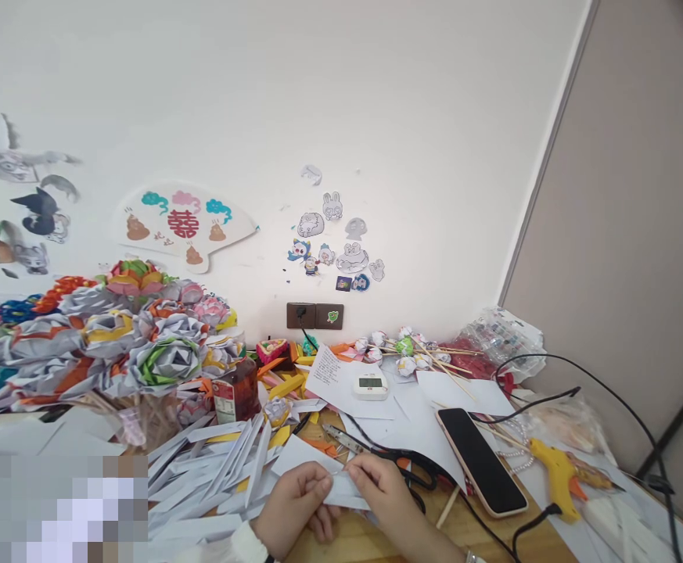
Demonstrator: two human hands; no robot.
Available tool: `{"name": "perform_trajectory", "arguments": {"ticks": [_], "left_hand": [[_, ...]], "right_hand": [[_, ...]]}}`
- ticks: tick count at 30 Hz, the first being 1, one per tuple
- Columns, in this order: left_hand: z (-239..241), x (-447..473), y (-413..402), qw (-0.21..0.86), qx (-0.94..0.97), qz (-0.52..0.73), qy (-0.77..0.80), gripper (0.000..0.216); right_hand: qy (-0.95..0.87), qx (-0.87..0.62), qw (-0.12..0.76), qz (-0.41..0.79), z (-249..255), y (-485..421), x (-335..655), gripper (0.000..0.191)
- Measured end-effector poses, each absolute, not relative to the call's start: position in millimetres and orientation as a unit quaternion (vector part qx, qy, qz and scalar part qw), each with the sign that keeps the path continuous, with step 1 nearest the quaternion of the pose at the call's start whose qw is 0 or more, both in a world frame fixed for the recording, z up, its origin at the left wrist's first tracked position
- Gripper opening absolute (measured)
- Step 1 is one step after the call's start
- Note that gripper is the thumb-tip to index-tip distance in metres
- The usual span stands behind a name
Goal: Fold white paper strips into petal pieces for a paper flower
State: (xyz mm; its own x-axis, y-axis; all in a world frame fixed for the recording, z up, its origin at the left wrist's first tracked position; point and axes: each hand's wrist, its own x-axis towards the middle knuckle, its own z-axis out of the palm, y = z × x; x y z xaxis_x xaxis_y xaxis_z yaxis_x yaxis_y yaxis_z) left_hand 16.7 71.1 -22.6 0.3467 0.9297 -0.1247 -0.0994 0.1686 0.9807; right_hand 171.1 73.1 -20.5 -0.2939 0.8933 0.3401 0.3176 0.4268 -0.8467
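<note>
My left hand point(300, 498) and my right hand point(381, 486) meet at the front of the table, with a small piece of white paper point(344, 496) pinched between them. Thumb and fingers of each hand close on its two sides. Just behind my hands lie black-handled scissors point(415, 463), partly covered by my right hand. A larger white sheet point(297, 451) rests behind my left hand. Folded white paper strips point(217, 477) are heaped to the left of it.
Paper flowers point(165, 360) crowd the left side. A white digital timer point(370, 385) sits at the back, near paper balls on sticks point(405, 366). To the right are a phone point(482, 461), a yellow glue gun point(558, 477) and black cables point(611, 375).
</note>
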Motion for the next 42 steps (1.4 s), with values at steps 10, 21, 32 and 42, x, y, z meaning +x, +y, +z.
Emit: {"name": "perform_trajectory", "arguments": {"ticks": [10,21,32,42], "left_hand": [[-26,22,68,0.597,0.528,0.412,0.441,0.039],[-24,24,63,0.537,0.576,0.411,0.460,0.035],[-18,24,67,0.612,0.512,0.422,0.432,0.039],[-19,22,70,0.642,0.481,0.435,0.410,0.039]], "right_hand": [[-0.737,-0.425,0.409,0.329,-15,71,170,0.031],[-0.751,-0.424,0.401,0.308,-14,70,169,0.033],[-0.732,-0.391,0.431,0.354,-12,64,171,0.031],[-0.721,-0.395,0.421,0.382,-12,67,170,0.023]]}}
